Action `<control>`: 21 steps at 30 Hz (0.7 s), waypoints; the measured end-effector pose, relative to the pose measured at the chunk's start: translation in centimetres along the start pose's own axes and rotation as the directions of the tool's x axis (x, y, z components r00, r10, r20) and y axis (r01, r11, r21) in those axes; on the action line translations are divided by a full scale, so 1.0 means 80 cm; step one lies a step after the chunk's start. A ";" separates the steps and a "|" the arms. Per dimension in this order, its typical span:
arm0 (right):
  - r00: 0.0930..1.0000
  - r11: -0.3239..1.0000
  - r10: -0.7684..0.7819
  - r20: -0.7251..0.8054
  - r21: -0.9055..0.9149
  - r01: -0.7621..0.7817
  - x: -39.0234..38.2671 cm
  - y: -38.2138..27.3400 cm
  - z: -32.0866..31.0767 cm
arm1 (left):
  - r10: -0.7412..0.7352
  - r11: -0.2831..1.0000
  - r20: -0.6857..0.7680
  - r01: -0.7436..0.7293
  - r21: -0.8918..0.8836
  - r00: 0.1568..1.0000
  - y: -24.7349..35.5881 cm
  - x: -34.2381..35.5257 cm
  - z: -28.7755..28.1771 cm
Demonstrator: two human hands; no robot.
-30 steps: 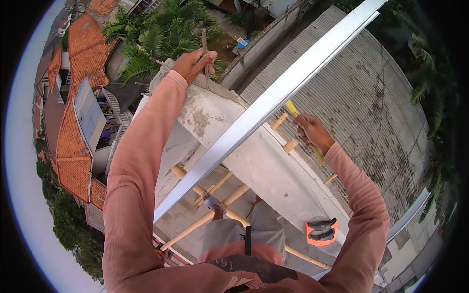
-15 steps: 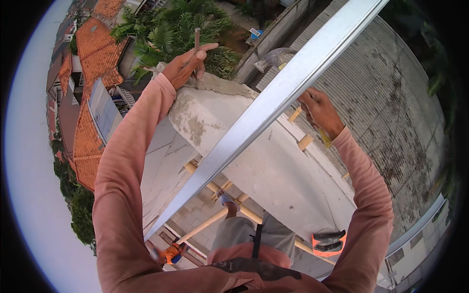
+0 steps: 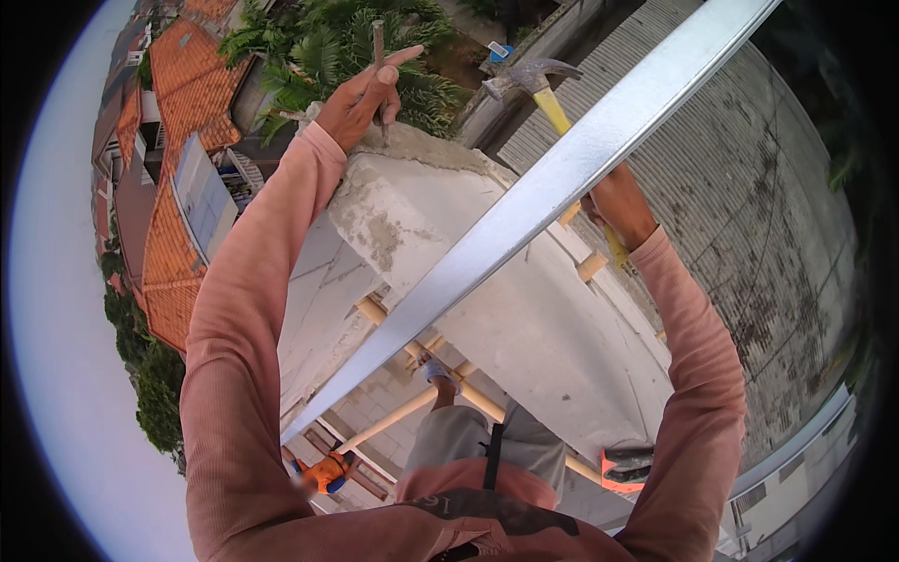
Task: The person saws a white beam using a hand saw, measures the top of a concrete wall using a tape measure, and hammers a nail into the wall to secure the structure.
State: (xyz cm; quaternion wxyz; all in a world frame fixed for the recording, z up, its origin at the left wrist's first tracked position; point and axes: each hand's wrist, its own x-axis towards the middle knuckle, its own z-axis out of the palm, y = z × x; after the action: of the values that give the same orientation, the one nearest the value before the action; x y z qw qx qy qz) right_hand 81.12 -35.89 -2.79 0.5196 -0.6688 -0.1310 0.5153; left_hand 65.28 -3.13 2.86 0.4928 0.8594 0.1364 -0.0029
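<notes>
My left hand (image 3: 361,105) is closed around a thin metal chisel (image 3: 378,42), with its index finger stretched out. The chisel stands nearly upright, its lower end at the rough broken top edge of a pale concrete beam (image 3: 552,318). My right hand (image 3: 620,208) grips a claw hammer (image 3: 552,110) by its yellow handle. The hammer's worn metal head is up to the right of the chisel, apart from it. A long silvery metal bar (image 3: 524,217) crosses diagonally in front, hiding part of the handle and some of my right fingers.
Bamboo poles (image 3: 398,423) form scaffolding below, with my foot (image 3: 436,369) on them. An orange-and-black object (image 3: 626,468) lies at the beam's near right end. Lower left, a person in orange (image 3: 328,473) is far below. Corrugated roofing (image 3: 740,206) spreads at right; palms (image 3: 328,66) grow beyond.
The hammer head has come up and into clearer view from beside the bar. My right hand has shifted slightly, and the bar appears a little farther right. My left hand still holds the chisel.
</notes>
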 end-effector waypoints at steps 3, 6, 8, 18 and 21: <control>0.998 0.999 -0.031 -0.049 0.032 0.032 0.010 -0.005 0.014 | -0.052 0.996 0.041 0.048 0.081 0.998 0.007 0.005 0.007; 0.995 0.991 -0.073 -0.066 0.105 0.079 0.030 0.004 0.030 | -0.072 0.994 0.017 0.071 0.087 0.997 0.010 0.006 0.011; 0.990 0.986 -0.102 -0.099 0.123 0.113 0.046 0.014 0.044 | -0.037 0.999 -0.144 0.039 0.008 0.989 0.006 0.001 0.010; 0.957 0.996 0.072 0.279 0.033 -0.085 0.085 0.021 0.122 | 0.039 0.965 -0.528 -0.169 -0.199 0.848 -0.017 -0.005 -0.005; 0.970 0.992 0.089 0.227 0.068 -0.107 0.064 -0.003 0.107 | 0.012 0.966 -0.499 -0.139 -0.219 0.866 -0.017 -0.006 -0.006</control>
State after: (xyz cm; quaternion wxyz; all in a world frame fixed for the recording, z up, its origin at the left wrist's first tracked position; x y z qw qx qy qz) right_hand 76.38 -27.31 -4.81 0.5017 -0.5911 -0.1345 0.6171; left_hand 64.43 -2.16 2.06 0.5447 0.7678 0.2229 0.2532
